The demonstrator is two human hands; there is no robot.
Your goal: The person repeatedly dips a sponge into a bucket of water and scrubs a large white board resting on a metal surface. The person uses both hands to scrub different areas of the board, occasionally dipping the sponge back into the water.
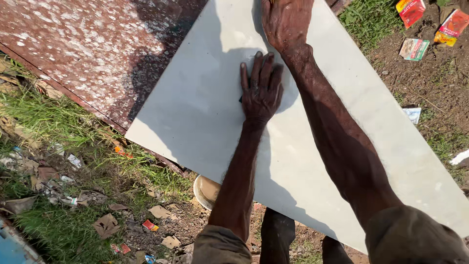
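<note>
Tile [205,102], large, pale grey and square, lies tilted across my view, one corner resting over a rusty speckled metal sheet [88,44] and the rest hanging above the littered ground. My left hand [261,88] lies flat on its middle, palm down, fingers straight and close together, gripping nothing that I can be sure of; a small dark edge shows under the heel of my thumb, too hidden to name. My right hand [286,19] reaches farther up the tile, but the top of the picture cuts off its fingers, so I cannot tell whether they are spread, curled or clamped on something. My own shadow darkens the tile around both arms. Beneath the tile's near edge a round pale bowl [205,190] peeks out, mostly covered. Grass [44,117], scraps of paper and bright wrappers [415,29] lie scattered on the dirt on either side; my knees block the bottom of the view.
</note>
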